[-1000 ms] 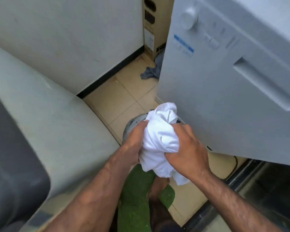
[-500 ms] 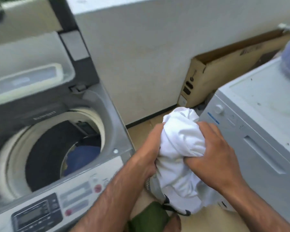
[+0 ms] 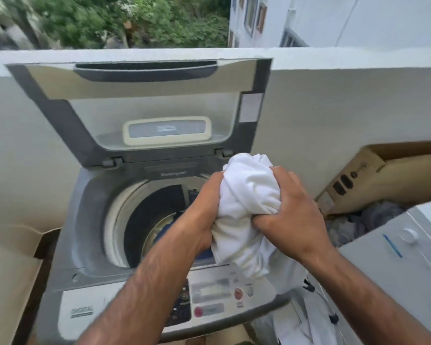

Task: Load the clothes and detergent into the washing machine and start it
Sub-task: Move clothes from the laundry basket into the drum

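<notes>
A bunched white garment (image 3: 246, 195) is gripped from both sides: my left hand (image 3: 204, 210) holds its left side and my right hand (image 3: 291, 215) its right side. The bundle hangs over the right part of the drum opening (image 3: 139, 220) of a grey top-loading washing machine (image 3: 85, 232). The machine's lid (image 3: 144, 105) stands raised against the wall. Something blue lies inside the drum, mostly hidden by my left forearm. The control panel (image 3: 209, 297) with red buttons runs along the machine's front edge.
A white appliance (image 3: 396, 265) with a round knob stands to the right. Behind it lean a cardboard box (image 3: 383, 175) and a heap of grey-blue cloth (image 3: 373, 217). More white fabric (image 3: 301, 319) hangs between the machines. Another cardboard box (image 3: 8, 270) sits at left.
Both hands have lifted the white garment from floor level and carried it left, over the washing machine's drum. My view has swung up to face the machine.
</notes>
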